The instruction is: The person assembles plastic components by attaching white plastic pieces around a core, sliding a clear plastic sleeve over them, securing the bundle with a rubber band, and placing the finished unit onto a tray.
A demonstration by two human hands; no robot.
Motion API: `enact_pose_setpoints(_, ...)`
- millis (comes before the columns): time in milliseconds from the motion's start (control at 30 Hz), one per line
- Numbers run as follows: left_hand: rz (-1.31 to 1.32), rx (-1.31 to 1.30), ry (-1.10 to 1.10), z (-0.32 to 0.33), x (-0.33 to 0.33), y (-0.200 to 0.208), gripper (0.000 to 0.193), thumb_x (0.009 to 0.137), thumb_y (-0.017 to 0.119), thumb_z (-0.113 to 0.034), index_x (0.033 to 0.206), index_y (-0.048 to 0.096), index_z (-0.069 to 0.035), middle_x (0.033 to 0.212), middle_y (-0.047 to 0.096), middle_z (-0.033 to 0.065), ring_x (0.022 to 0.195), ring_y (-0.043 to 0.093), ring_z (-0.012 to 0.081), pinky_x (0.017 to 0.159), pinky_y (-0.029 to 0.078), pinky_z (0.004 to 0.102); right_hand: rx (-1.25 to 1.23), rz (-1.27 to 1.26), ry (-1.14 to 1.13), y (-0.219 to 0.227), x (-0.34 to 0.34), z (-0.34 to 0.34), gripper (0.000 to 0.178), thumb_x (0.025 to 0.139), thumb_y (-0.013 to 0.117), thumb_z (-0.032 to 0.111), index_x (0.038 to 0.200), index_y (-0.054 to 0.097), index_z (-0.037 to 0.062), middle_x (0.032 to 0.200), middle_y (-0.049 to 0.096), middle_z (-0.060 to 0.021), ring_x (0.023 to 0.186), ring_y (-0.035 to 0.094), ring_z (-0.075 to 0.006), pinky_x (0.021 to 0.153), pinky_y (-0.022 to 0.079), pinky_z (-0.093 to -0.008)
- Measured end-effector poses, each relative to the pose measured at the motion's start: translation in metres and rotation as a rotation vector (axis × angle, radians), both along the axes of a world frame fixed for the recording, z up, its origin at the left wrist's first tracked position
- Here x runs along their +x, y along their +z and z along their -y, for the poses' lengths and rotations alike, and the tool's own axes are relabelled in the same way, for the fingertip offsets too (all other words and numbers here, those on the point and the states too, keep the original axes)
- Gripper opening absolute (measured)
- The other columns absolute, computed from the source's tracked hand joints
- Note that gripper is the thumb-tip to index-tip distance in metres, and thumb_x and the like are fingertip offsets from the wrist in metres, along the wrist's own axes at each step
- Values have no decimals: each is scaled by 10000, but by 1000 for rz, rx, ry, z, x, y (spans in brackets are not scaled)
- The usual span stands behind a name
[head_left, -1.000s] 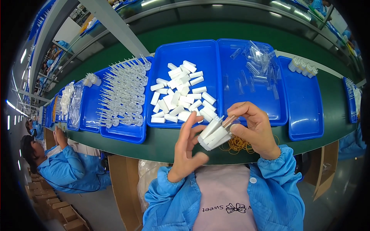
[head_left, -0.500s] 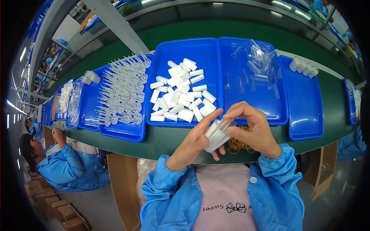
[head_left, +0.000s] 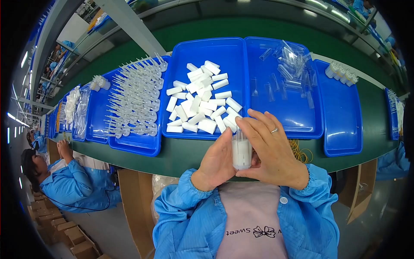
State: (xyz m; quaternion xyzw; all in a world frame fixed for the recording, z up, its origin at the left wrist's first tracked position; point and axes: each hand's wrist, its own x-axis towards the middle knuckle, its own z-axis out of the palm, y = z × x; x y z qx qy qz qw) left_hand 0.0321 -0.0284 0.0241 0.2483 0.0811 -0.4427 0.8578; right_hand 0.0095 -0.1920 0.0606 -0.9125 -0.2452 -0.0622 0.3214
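Upright between my palms stands a clear plastic tube-like piece with a white core [head_left: 242, 153], its clear upper end rising above the white part. My left hand [head_left: 215, 164] grips it from the left, the thumb pointing up along its side. From the right my right hand [head_left: 271, 149], with a ring on one finger, curls round it, fingertips at the top and thumb near the base. Whether it is one tube or several together I cannot tell. Just beyond my hands, white foam-like blocks [head_left: 198, 101] lie heaped in a blue tray [head_left: 181, 56].
Clear tubes [head_left: 293, 71] lie in the blue tray at right of centre. Farther right, a blue tray [head_left: 343, 125] holds white bundles [head_left: 340, 74]. Rows of translucent droppers [head_left: 136, 99] fill a tray on the left. Yellow rubber bands [head_left: 302, 152] lie beside my right hand. A co-worker [head_left: 73, 177] sits at left.
The piece in my hands has turned from tilted to upright. My right hand has shifted from pinching its top to wrapping its side, and the left has drawn in against it.
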Motion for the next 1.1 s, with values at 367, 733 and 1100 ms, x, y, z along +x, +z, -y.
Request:
enact_pose_setpoints(367, -38, -225, 15, -9, -10, -30, 536, 900, 574, -447, 1245, 448, -57, 1089, 560, 128, 958, 594, 258, 838, 515, 398, 110, 143, 69, -15, -1, -4, 715, 578, 831, 302, 1183, 539, 56, 1125, 561, -95, 1194, 477, -297, 1070, 249, -542)
enact_pose_setpoints(733, 93, -163, -67, -12, -8, -44, 570, 805, 722, -383, 1201, 480, -51, 1049, 558, 110, 906, 585, 217, 779, 504, 350, 149, 105, 50, -14, -2, -8, 623, 587, 819, 244, 1134, 566, 87, 1069, 501, -89, 1157, 471, -298, 1070, 232, -551)
enact_pose_setpoints(1100, 26, -209, -128, -12, -12, -32, 419, 805, 716, -214, 1143, 530, -49, 972, 587, 94, 862, 596, 210, 747, 507, 327, 153, 103, 32, -10, -11, -9, 624, 586, 813, 260, 1131, 567, 83, 1066, 497, -92, 1123, 481, -284, 1062, 234, -548)
